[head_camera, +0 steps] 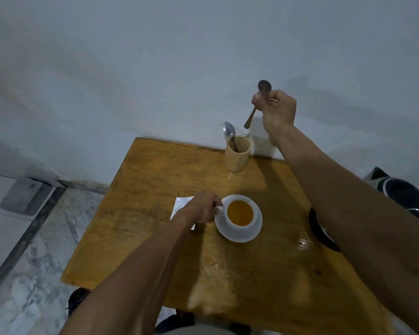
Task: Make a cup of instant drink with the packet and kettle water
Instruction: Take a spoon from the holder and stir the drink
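Note:
A white cup (230, 222) full of amber drink stands on a white saucer (252, 234) in the middle of the wooden table (155, 201). My left hand (202, 207) pinches the cup's handle. Under that hand lies a white packet (180, 204), mostly hidden. My right hand (276, 110) is raised above the table's far edge, shut on a metal spoon (264, 87) with its bowl up and handle pointing down, just over a wooden holder (238, 154) that has another spoon (229, 131) standing in it.
A dark round object (320, 232) lies on the table at the right, partly behind my right forearm. A dark vessel (404, 197) sits off the table's right edge. The grey wall is right behind the table; marble floor lies to the left.

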